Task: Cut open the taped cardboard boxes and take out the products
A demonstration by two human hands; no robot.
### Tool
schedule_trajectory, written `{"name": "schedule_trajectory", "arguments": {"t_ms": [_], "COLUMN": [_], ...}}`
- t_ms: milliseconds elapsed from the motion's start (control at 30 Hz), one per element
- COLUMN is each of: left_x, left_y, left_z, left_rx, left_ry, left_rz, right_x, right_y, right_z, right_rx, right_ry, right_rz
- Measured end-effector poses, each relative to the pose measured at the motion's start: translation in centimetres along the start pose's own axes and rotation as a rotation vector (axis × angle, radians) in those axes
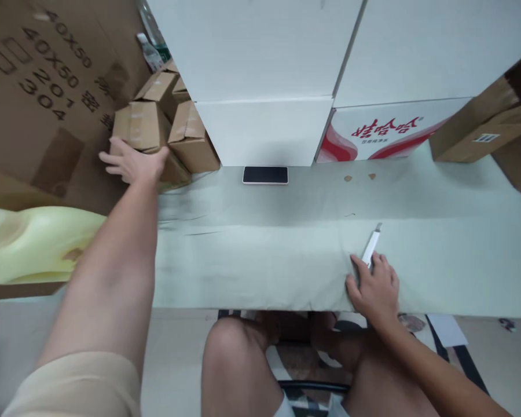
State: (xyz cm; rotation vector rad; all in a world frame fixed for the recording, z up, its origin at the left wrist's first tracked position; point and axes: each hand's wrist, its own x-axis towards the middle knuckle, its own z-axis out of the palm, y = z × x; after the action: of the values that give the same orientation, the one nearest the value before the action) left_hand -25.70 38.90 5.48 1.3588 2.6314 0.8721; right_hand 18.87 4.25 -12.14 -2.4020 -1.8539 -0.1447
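My left hand [136,161] is stretched out to the left, its fingers spread and the thumb apart. It lies against the front of a small brown cardboard box [141,123] in a stack; whether the fingers press on it I cannot tell. Another small carton [191,130] stands just right of that box. Low on the right, my right hand [377,288] rests on the green cloth near the table's front edge. Its fingers are around a white utility knife [370,248], whose blade end points away from me.
A dark-screened phone [265,175] lies before the stacked white boxes [263,130]. A red-and-white printed carton [382,133] and a brown box [481,133] stand at right. Leftward are a large carton [56,133], a yellow plastic container [39,240] and a plastic bottle [150,53]. Small scraps [348,178] lie on the cloth.
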Motion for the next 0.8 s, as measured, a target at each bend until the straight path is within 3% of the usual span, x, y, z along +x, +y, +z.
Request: {"name": "schedule_trajectory", "arguments": {"t_ms": [100,333,533,667,800], "left_x": [-4.0,-13.2,-20.2,-25.9,-31.2], "left_y": [0.6,-1.1,-2.9,-4.5,-6.4], "left_z": [-1.6,-4.0,-6.4,-7.5,-7.8], "left_rx": [-0.018,0.013,-0.003,-0.053,-0.117], "left_ry": [0.059,0.058,0.115,0.071,-0.109], "left_rz": [-0.273,-0.205,-0.240,-0.083,0.287], "right_x": [0.1,0.3,0.4,0.1,0.2], "right_y": [-0.2,-0.5,-0.3,-0.3,0.0], "right_z": [-0.2,-1.9,-2.9,-2.8,-2.9], "right_rx": [0.045,0.160,0.239,0.319,0.620], "right_ry": [-0.007,-0.060,-0.136,-0.099,-0.049], "right_rz": [0.028,0.070,0.089,0.094,0.161]}}
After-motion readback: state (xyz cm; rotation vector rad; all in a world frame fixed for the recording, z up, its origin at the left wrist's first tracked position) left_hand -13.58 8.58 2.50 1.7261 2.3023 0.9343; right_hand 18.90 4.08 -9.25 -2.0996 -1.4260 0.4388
